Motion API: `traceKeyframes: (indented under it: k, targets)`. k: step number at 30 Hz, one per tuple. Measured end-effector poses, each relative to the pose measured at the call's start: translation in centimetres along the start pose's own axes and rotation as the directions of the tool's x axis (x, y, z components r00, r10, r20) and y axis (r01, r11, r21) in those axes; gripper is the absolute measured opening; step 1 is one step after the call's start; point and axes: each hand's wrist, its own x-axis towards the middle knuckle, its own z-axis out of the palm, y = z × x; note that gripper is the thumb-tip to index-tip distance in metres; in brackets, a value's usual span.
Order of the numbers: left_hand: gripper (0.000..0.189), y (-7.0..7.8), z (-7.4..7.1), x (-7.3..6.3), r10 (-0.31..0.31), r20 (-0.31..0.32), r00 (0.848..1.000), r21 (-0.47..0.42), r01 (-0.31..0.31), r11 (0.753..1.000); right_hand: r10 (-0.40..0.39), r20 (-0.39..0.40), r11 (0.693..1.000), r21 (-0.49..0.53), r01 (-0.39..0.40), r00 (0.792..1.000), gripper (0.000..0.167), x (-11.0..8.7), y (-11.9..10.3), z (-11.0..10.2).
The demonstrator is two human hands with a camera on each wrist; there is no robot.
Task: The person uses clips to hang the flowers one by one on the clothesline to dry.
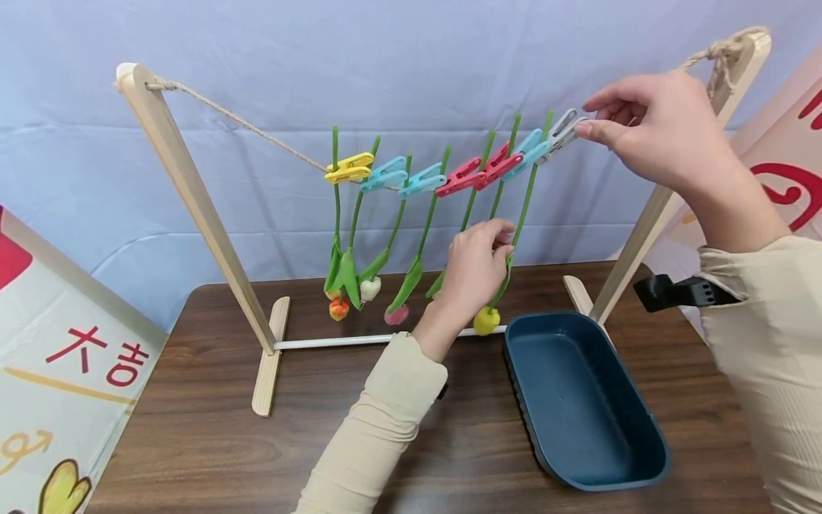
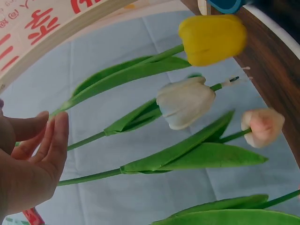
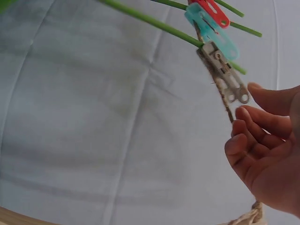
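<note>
Artificial tulips hang upside down from a twine line [image 1: 237, 118], their green stems held by clothespins. My left hand [image 1: 475, 264] pinches the stem of the yellow tulip [image 1: 486, 320] at the top of its leaves, thumb and fingertips meeting there in the left wrist view. Higher up, a grey clothespin [image 3: 222, 72] is clipped on the line at that tulip's stem. Beside its handle ends is my right hand [image 1: 668, 128], thumb and fingers parted and bent loosely, with nothing between them. A white tulip [image 2: 185, 103] hangs alongside the yellow one.
A wooden frame with a left post [image 1: 193, 200] and a right post [image 1: 648, 221] carries the line. Several yellow, blue and red clothespins [image 1: 459, 176] sit along it. A dark blue basin [image 1: 571, 400] stands on the brown table [image 1: 212, 457], by the frame's right foot.
</note>
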Motion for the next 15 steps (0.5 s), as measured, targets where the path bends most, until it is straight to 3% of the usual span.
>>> traceKeyframes:
  k: [9,15]
  targets:
    - [0.022,-1.4,-0.9,-1.1,-0.078,-0.013,0.997,-0.084,0.077,0.993,0.071,-0.093,0.993,0.105,-0.062,0.993,0.029,-1.8,1.2,0.9]
    - [0.018,-2.6,-1.9,-2.2,-0.096,-0.047,0.994,-0.077,0.092,0.993,0.092,-0.079,0.989,0.123,-0.082,0.993,0.025,-3.5,2.4,2.4]
